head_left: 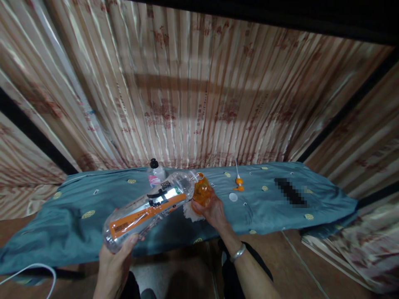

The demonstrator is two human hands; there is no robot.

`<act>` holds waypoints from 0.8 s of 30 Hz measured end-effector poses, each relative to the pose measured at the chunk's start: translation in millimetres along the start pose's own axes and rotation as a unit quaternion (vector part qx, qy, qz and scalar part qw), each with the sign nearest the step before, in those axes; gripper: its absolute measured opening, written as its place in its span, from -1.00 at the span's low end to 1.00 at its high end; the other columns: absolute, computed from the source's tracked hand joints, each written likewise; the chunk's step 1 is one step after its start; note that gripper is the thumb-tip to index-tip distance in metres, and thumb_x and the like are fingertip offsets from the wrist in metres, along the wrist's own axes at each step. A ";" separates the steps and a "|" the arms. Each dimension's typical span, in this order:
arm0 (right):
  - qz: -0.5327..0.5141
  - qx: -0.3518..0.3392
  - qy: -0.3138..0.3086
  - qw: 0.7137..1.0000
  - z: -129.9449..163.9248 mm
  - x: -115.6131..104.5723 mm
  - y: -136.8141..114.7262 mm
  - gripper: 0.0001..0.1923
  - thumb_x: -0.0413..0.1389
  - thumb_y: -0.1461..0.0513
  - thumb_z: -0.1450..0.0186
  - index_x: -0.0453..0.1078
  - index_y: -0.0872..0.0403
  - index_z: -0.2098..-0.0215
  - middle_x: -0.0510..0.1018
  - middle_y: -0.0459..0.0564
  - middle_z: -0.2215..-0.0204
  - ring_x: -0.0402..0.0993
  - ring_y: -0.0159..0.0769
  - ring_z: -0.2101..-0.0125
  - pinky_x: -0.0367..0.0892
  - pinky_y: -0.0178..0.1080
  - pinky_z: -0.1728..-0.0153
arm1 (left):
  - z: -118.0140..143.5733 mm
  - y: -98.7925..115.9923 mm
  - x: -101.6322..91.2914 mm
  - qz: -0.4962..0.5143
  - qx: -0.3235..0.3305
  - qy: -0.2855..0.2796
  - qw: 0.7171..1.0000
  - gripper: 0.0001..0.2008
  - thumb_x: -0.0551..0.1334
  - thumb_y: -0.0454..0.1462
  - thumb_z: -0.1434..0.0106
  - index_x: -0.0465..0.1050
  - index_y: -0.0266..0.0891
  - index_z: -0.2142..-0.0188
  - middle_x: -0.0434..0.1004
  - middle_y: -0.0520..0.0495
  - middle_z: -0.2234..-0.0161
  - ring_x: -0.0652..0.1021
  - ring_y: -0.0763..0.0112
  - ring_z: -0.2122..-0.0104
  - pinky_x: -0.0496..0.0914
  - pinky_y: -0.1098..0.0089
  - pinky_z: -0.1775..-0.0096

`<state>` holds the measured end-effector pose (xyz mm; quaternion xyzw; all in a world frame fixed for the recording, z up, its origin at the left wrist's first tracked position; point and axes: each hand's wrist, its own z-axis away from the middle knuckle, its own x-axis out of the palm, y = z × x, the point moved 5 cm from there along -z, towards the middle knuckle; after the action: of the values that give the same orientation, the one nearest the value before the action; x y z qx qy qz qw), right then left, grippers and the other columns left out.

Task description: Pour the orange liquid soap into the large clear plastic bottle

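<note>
My left hand (pixel 116 258) grips the base of a large clear plastic bottle (pixel 149 207) with an orange label, tilted so its neck points at a small orange bottle (pixel 202 192). My right hand (pixel 212 210) holds that orange bottle upright over a white cloth (pixel 188 213) on the blue-covered surface (pixel 77 207); a silver bangle sits on that wrist. The big bottle's mouth meets the top of the orange bottle. Whether liquid flows I cannot tell.
A small clear bottle with a black cap (pixel 155 173) stands behind the big one. An orange pump head with its tube (pixel 238 181) and a white cap (pixel 232 197) lie to the right. Striped curtains hang behind. A white cable (pixel 31 269) curves at the lower left.
</note>
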<state>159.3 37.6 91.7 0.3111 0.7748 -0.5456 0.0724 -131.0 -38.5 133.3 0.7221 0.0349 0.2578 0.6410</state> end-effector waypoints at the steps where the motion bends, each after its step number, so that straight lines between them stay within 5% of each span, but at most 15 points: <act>1: 0.001 0.002 0.001 1.000 0.0 -0.3 0.3 -0.33 0.34 0.10 -0.17 0.34 0.03 -0.21 0.70 0.11 0.02 0.68 0.03 0.03 0.57 0.02 -0.01 | 0.3 -0.1 0.1 0.002 0.003 -0.001 1.000 -0.26 0.61 -0.09 0.12 0.56 -0.10 -0.10 0.67 0.01 0.18 0.60 0.31 0.25 0.50 0.44 0.22; 24: 0.032 0.038 0.021 0.999 -1.1 -12.2 3.4 -0.28 0.35 0.01 -0.15 0.35 0.06 -0.21 0.74 0.09 0.15 0.72 0.06 0.17 0.59 -0.05 0.17 | 2.6 -6.1 12.7 0.038 0.008 0.005 0.999 -0.08 0.63 -0.16 0.16 0.44 -0.11 -0.23 0.65 -0.02 0.11 0.61 0.36 0.34 0.54 0.42 0.34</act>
<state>171.3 34.4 95.0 0.3492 0.7448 -0.5652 0.0618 -117.2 -34.9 131.6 0.7267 0.0124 0.2854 0.6248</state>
